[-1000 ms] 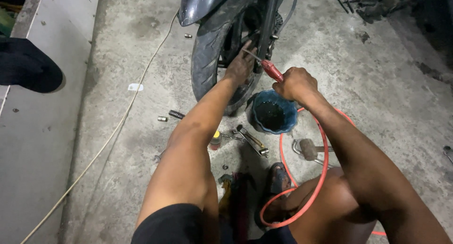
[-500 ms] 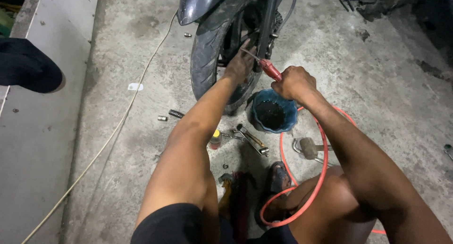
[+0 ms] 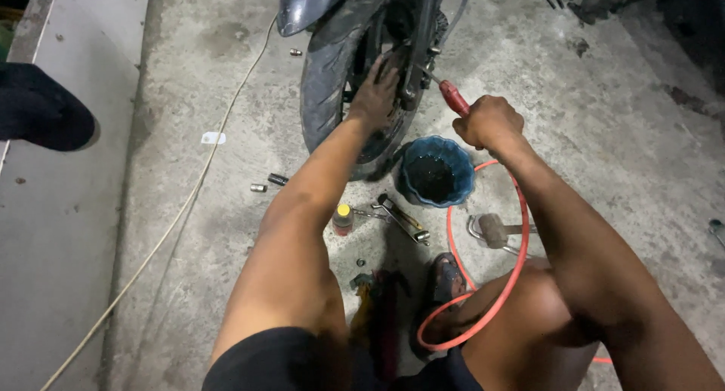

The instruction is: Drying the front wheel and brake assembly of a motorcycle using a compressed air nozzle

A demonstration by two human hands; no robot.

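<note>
A motorcycle front wheel (image 3: 326, 81) with a dark fender stands on the concrete floor ahead of me. My left hand (image 3: 375, 92) lies flat against the side of the wheel near its hub, fingers spread. My right hand (image 3: 488, 121) is closed on a red-handled tool (image 3: 453, 97), its metal tip pointing up-left into the fork and hub area. An orange hose (image 3: 521, 262) runs from under that hand and loops over my knee.
A blue tub of dark liquid (image 3: 436, 172) sits right under the wheel. Wrenches (image 3: 400, 216), a small yellow-capped bottle (image 3: 343, 219), sockets (image 3: 268, 183) and a mallet (image 3: 495, 229) lie on the floor. A pale cord (image 3: 181, 213) crosses the left side.
My left hand has shifted slightly on the wheel; the right hand still holds the red-handled tool at the hub. Little else differs.
</note>
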